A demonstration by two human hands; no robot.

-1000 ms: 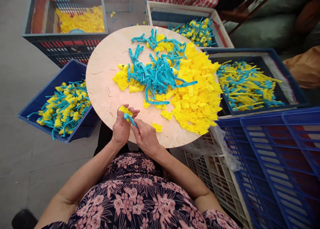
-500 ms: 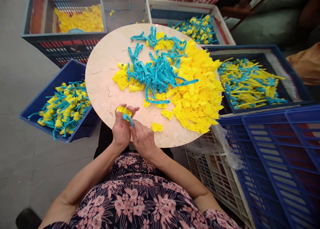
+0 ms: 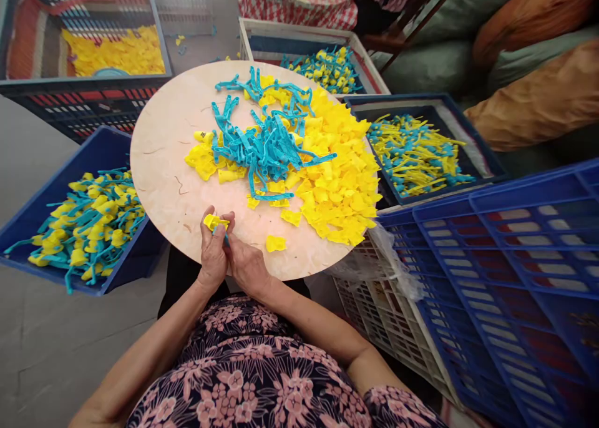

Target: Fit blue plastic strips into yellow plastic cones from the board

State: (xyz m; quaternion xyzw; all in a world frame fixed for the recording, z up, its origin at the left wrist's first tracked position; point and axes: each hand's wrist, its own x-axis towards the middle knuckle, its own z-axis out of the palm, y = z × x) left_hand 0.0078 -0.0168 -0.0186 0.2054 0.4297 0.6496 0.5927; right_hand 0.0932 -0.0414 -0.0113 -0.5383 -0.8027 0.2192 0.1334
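Near the table's front edge, my left hand (image 3: pixel 213 257) is closed around a small yellow plastic piece (image 3: pixel 213 221), which shows above the thumb. Pressed close beside it, my right hand (image 3: pixel 249 267) pinches a blue plastic strip (image 3: pixel 226 240). Most of that strip is hidden between the fingers, so how it sits in the yellow piece cannot be seen. Ahead on the round table (image 3: pixel 159 135) lies a tangled heap of blue strips (image 3: pixel 266 144). A broad pile of yellow pieces (image 3: pixel 339 178) covers the table's right side. One loose yellow piece (image 3: pixel 276 243) lies right of my hands.
Joined blue-and-yellow parts fill a blue bin (image 3: pixel 19 238) at left. A dark crate (image 3: pixel 84 94) with yellow pieces stands behind it. A white-rimmed tray (image 3: pixel 246 41) and a dark tray (image 3: pixel 449 103) hold more parts. Blue crates (image 3: pixel 468 278) stand at right.
The view has shifted, so the table appears further left. The blue strip has gone deeper between my hands and shows less. Both hands keep their hold, close together.
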